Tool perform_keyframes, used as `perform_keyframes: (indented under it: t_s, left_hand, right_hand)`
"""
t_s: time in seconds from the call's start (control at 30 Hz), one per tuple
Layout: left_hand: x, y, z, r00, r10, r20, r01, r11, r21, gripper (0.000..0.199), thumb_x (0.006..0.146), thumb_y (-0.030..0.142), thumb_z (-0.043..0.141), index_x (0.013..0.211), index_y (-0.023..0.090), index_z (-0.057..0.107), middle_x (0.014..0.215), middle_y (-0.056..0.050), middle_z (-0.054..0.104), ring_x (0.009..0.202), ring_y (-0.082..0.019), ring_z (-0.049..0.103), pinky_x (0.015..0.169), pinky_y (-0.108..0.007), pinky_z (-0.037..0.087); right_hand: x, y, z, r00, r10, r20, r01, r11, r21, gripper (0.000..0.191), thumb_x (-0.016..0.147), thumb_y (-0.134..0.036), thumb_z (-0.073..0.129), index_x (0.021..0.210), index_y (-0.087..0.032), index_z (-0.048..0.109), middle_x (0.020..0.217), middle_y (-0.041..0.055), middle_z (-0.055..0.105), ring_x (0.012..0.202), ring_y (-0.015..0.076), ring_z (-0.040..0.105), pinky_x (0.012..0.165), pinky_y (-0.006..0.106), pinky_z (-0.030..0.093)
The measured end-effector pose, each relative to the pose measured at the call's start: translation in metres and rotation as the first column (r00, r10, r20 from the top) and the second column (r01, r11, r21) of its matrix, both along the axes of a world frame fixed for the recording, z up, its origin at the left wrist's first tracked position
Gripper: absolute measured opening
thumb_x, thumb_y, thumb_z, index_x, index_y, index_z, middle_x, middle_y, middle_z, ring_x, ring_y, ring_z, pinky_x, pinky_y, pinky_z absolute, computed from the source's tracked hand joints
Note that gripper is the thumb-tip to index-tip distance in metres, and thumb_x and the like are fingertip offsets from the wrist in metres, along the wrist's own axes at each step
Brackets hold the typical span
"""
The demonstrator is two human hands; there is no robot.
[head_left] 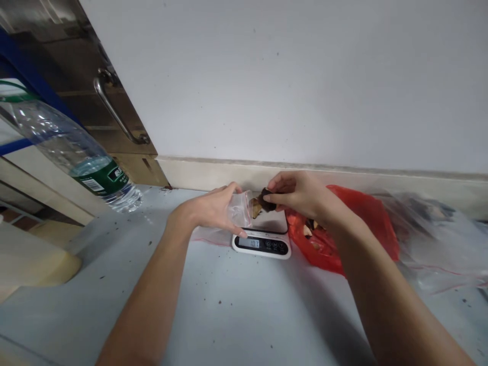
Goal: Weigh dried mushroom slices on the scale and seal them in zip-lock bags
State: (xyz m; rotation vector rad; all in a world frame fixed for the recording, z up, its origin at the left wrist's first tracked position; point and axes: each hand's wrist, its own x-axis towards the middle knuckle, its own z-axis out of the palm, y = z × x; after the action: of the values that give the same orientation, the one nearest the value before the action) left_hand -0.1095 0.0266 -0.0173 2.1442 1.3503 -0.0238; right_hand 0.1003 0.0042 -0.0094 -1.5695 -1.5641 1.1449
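Observation:
A white kitchen scale (261,253) sits on the grey-blue table, its display lit with digits that look like 10.7. Over the scale's left side, my left hand (219,206) holds a small clear zip bag (240,209) with its mouth facing right. My right hand (293,192) pinches a dark brown dried piece (268,199) at the bag's mouth. Brownish-yellow pieces (256,208) show just below it, above the scale plate. Right of the scale, an open red plastic bag (366,218) holds dried pieces, partly hidden by my right forearm.
Clear plastic bags (438,244) lie at the far right. Another flat clear bag (213,235) lies left of the scale. A water bottle (99,173) stands at the left. The white wall (290,86) rises behind the table, and dark crumbs dot the tabletop.

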Motion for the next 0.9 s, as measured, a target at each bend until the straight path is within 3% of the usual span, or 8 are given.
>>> perform_keyframes:
  t_s: [0.17,0.23,0.37,0.47,0.57,0.7,0.83,0.9]
  left_hand:
    - [0.004,0.000,-0.001,0.991,-0.004,0.133,0.007,1.000,-0.019,0.101,0.061,0.069,0.082,0.140,0.025,0.037,0.142,-0.013,0.056,0.125,-0.035,0.058,0.094,-0.040,0.051]
    - [0.003,-0.001,0.001,0.989,0.017,0.149,-0.014,1.000,-0.020,0.100,0.062,0.073,0.080,0.140,0.026,0.037,0.138,-0.012,0.058,0.121,-0.035,0.061,0.092,-0.041,0.052]
    - [-0.006,-0.002,0.011,0.992,0.082,0.095,-0.083,0.997,0.008,0.105,0.064,0.075,0.077,0.145,0.027,0.032,0.146,-0.014,0.053,0.126,-0.036,0.058,0.094,-0.041,0.051]
    - [-0.015,-0.003,0.017,0.994,0.104,0.022,-0.104,0.994,0.017,0.103,0.065,0.076,0.074,0.146,0.027,0.032,0.139,-0.013,0.059,0.118,-0.033,0.061,0.091,-0.039,0.051]
    - [-0.021,-0.001,0.017,0.992,0.101,-0.070,-0.101,0.995,0.003,0.101,0.066,0.074,0.073,0.146,0.027,0.033,0.128,-0.012,0.065,0.106,-0.031,0.065,0.085,-0.038,0.052]
    - [-0.022,0.003,0.009,0.984,0.087,-0.155,-0.092,0.995,-0.025,0.107,0.062,0.070,0.076,0.150,0.026,0.031,0.141,-0.016,0.058,0.116,-0.035,0.062,0.085,-0.038,0.051]
    - [-0.017,0.004,0.003,0.978,0.083,-0.192,-0.094,0.994,-0.048,0.103,0.063,0.067,0.077,0.147,0.027,0.034,0.132,-0.015,0.064,0.109,-0.034,0.065,0.080,-0.037,0.051]
    - [-0.015,0.004,0.002,0.981,0.071,-0.180,-0.083,0.995,-0.055,0.100,0.062,0.068,0.078,0.144,0.027,0.038,0.129,-0.014,0.065,0.106,-0.034,0.065,0.079,-0.037,0.051]
  right_hand:
    - [-0.025,-0.005,0.000,0.999,0.003,0.042,-0.012,0.976,0.219,0.015,0.081,-0.010,0.072,0.072,-0.019,0.062,0.074,0.0025,0.075,0.069,0.0156,0.071,0.064,0.024,0.055]
    - [-0.029,-0.006,-0.001,0.999,0.022,0.043,-0.034,0.955,0.295,0.007,0.084,-0.013,0.069,0.083,-0.019,0.068,0.088,0.0052,0.079,0.080,0.0181,0.074,0.070,0.026,0.056]
    - [-0.023,-0.005,-0.002,0.995,-0.070,0.077,0.037,0.929,0.368,0.018,0.095,-0.022,0.056,0.105,-0.020,0.070,0.100,0.0076,0.079,0.085,0.0208,0.075,0.075,0.031,0.057]
    - [-0.018,0.000,-0.008,0.924,-0.145,0.353,0.023,0.945,0.328,0.021,0.091,-0.025,0.066,0.110,-0.018,0.073,0.113,0.0127,0.077,0.106,0.0284,0.072,0.090,0.039,0.055]
    - [-0.018,0.004,-0.018,0.832,0.034,0.554,-0.148,0.976,0.161,0.042,0.080,-0.024,0.080,0.121,-0.019,0.072,0.129,0.0153,0.072,0.118,0.0309,0.067,0.097,0.037,0.051]
    - [-0.021,0.009,-0.029,0.779,0.139,0.612,-0.227,0.972,0.068,0.015,0.086,-0.021,0.071,0.099,-0.022,0.077,0.102,0.0094,0.079,0.095,0.0251,0.072,0.078,0.030,0.051]
    - [-0.013,0.011,-0.026,0.866,0.093,0.491,-0.130,0.991,0.042,0.001,0.085,-0.021,0.072,0.085,-0.020,0.073,0.086,0.0046,0.078,0.075,0.0177,0.068,0.065,0.026,0.047]
    - [-0.005,0.012,-0.022,0.903,0.097,0.418,-0.123,0.992,0.035,0.005,0.082,-0.018,0.073,0.079,-0.019,0.069,0.078,0.0021,0.076,0.066,0.0145,0.064,0.060,0.024,0.044]
